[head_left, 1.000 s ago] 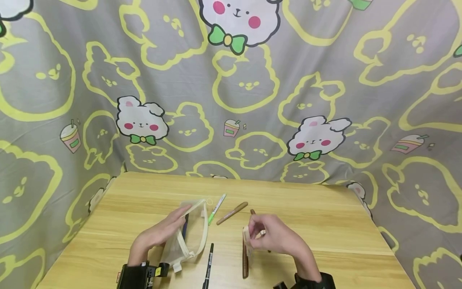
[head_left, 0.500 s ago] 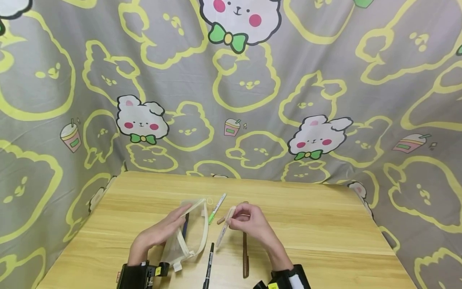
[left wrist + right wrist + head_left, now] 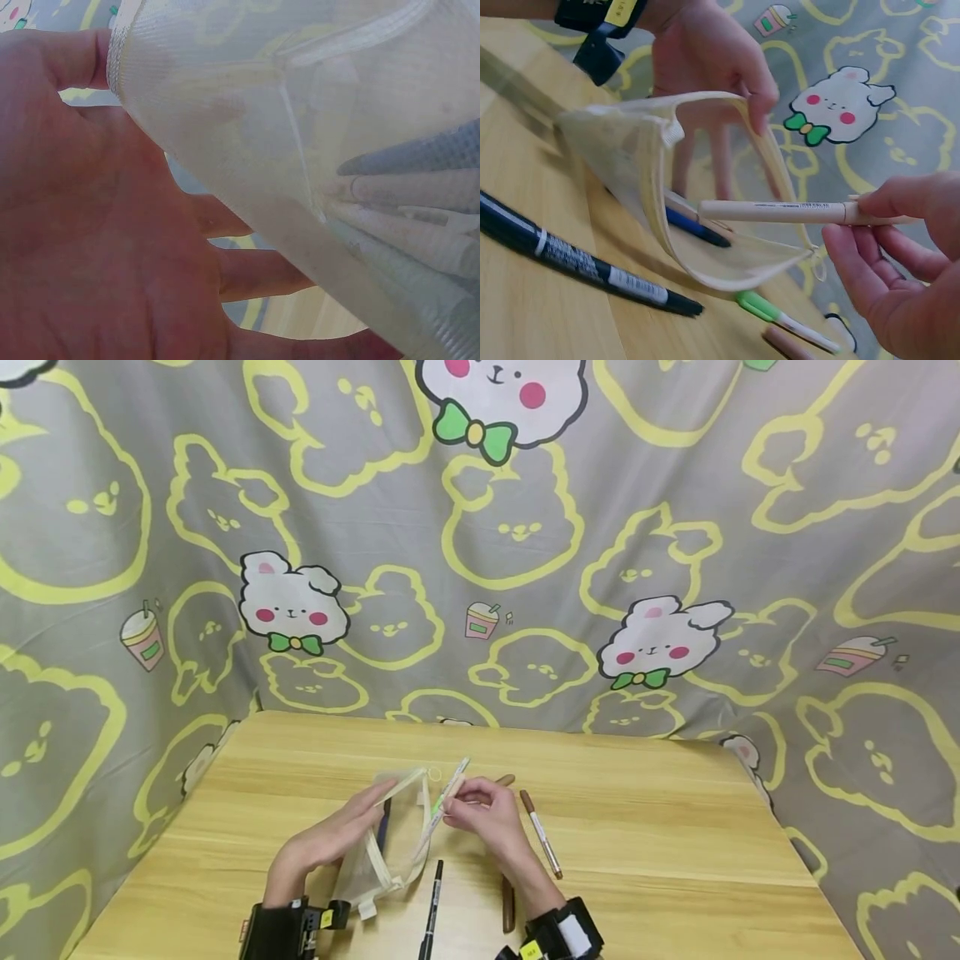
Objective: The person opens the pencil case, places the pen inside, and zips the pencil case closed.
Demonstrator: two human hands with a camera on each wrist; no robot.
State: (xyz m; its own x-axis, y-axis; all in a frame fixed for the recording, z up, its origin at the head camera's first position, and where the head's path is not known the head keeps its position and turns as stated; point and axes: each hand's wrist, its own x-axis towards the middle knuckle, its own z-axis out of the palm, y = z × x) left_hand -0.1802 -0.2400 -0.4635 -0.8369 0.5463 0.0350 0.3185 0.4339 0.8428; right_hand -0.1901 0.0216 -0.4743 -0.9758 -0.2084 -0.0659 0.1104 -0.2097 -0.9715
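My left hand (image 3: 330, 837) grips the side of a translucent mesh pencil pouch (image 3: 352, 889), the thumb over its rim and the other fingers stretched along the outside in the left wrist view. The pouch mouth gapes toward the right. Inside lie a dark blue pen (image 3: 697, 226) and several paler pens, blurred by the mesh in the left wrist view. My right hand (image 3: 491, 818) pinches a beige marker (image 3: 772, 211) near one end. In the right wrist view its other end points into the pouch mouth.
Around the pouch lie a black marker (image 3: 431, 910), a green-and-white highlighter (image 3: 761, 306), a tan marker (image 3: 507, 780), a dark brown pen (image 3: 508, 906) and a brown-and-white pen (image 3: 542, 835). A patterned curtain (image 3: 517, 610) hangs behind the wooden table (image 3: 675, 827).
My right hand has lifted the beige marker from the right side of the table and carried it left to the pouch mouth. The left hand stays on the pouch.
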